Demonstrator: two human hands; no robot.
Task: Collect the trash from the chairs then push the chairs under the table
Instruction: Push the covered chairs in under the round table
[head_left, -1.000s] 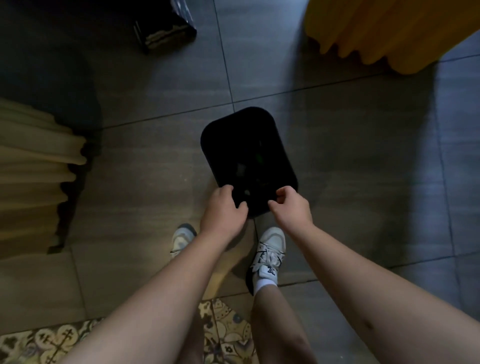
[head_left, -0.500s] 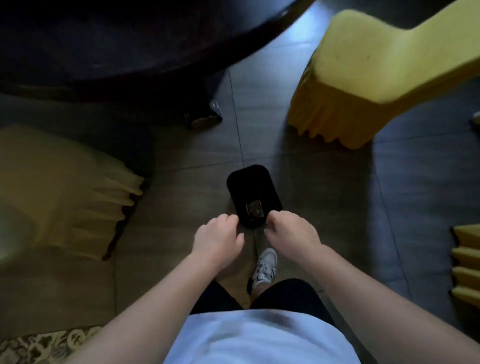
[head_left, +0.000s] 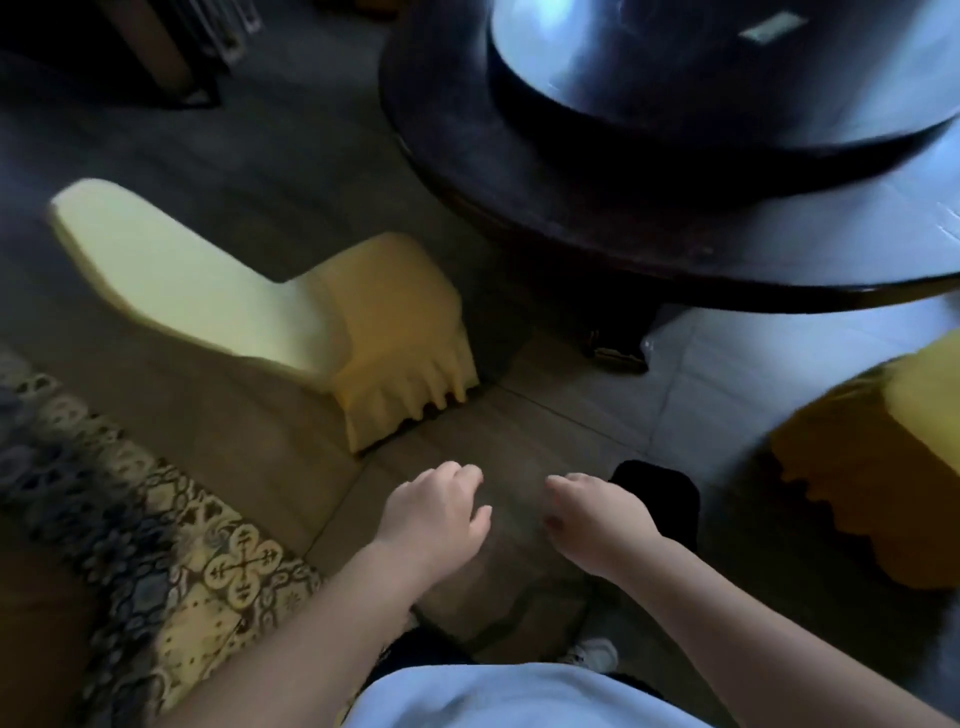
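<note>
Since the earlier frame both hands have been lifted off the black bin (head_left: 660, 499), now partly hidden behind the right wrist. A yellow-covered chair (head_left: 363, 332) is seen beyond the left hand (head_left: 436, 512), whose fingers are loosely curled, empty. The right hand (head_left: 592, 514) is likewise curled, empty. The round table (head_left: 597, 218) stands beyond its fingertips; another chair (head_left: 883, 467) is noted right.

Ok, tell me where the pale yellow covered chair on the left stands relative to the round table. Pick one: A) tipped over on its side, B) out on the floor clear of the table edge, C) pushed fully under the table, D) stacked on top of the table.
B: the pale yellow covered chair stands upright on the floor, its seat outside the rim of the round table, not tucked beneath it.
</note>
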